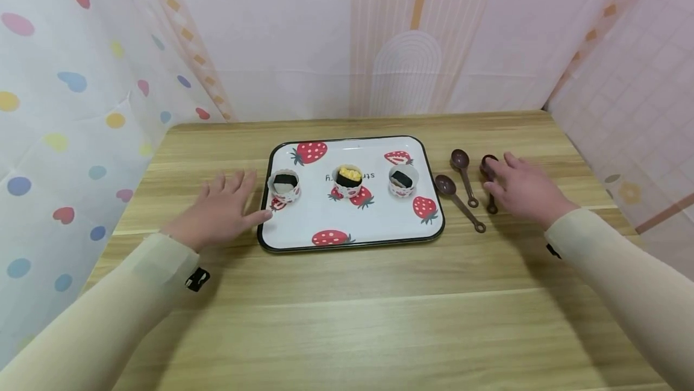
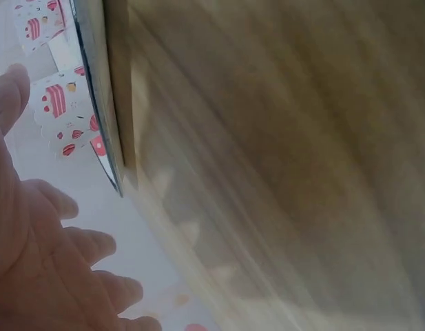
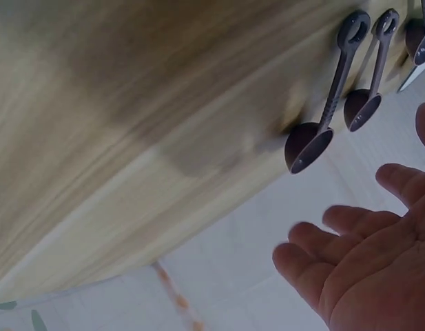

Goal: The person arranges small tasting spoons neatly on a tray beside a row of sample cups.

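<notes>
The right hand (image 1: 520, 189), fingers spread and gripping nothing, is hovering over the rightmost brown measuring spoon (image 1: 489, 169) and is risking nudging it into its neighbour (image 1: 464, 175), while the flat left hand (image 1: 222, 210) is lying beside the strawberry tray (image 1: 347, 240).

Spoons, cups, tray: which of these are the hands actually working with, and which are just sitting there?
In hand:
right hand over the rightmost spoon
left hand at the tray edge

Lying about:
two other spoons
three paper cups
table
</notes>
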The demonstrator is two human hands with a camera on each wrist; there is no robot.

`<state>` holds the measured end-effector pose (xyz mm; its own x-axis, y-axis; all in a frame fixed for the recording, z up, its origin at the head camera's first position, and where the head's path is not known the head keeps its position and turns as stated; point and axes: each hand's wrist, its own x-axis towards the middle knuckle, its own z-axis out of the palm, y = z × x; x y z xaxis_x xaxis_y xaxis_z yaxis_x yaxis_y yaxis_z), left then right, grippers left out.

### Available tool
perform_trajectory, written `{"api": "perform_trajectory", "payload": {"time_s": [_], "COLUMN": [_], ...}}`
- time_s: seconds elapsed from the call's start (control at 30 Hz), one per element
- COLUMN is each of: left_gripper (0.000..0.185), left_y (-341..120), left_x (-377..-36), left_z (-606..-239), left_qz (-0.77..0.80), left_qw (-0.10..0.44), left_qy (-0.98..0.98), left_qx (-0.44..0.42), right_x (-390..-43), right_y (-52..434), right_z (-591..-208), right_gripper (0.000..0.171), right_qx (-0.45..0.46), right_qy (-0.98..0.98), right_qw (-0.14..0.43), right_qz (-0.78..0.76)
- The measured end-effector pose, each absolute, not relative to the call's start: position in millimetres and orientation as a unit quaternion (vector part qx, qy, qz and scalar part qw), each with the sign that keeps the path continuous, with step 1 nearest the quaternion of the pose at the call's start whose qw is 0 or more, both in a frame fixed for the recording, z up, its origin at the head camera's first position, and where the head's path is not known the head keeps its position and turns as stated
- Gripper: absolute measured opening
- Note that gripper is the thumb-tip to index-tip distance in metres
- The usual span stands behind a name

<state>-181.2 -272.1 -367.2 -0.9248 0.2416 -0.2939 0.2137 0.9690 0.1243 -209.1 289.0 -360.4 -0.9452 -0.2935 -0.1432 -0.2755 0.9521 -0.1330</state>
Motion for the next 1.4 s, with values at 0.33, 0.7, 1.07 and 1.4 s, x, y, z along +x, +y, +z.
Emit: {"api": "perform_trajectory", "payload": {"time_s": [0.33, 0.7, 1.07, 1.4], "left_gripper": [0.104, 0.106, 0.108, 0.109], "left_y": [-264, -266, -266, -268], "left_x": [-171, -169, -166, -166], "left_z": [-370, -381, -379, -382], "left_qz": [0.037, 0.036, 0.058, 0.053], "left_qw": [0.19, 0.21, 0.222, 0.237], "left_qy": [0.973, 0.969, 0.965, 0.963], "left_qx": [0.125, 0.125, 0.127, 0.116], "right_x": [-199, -193, -193, -194], "right_y": [293, 294, 296, 294], "right_z": [-366, -371, -378, -380], "right_gripper": [0.067, 0.069, 0.066, 0.062], "right_qx": [-0.139, -0.111, -0.127, -0.143], "right_qy": [0.984, 0.987, 0.987, 0.986], "right_qw": [0.096, 0.112, 0.092, 0.085], "right_qz": [-0.049, -0.043, -0.036, -0.029]}}
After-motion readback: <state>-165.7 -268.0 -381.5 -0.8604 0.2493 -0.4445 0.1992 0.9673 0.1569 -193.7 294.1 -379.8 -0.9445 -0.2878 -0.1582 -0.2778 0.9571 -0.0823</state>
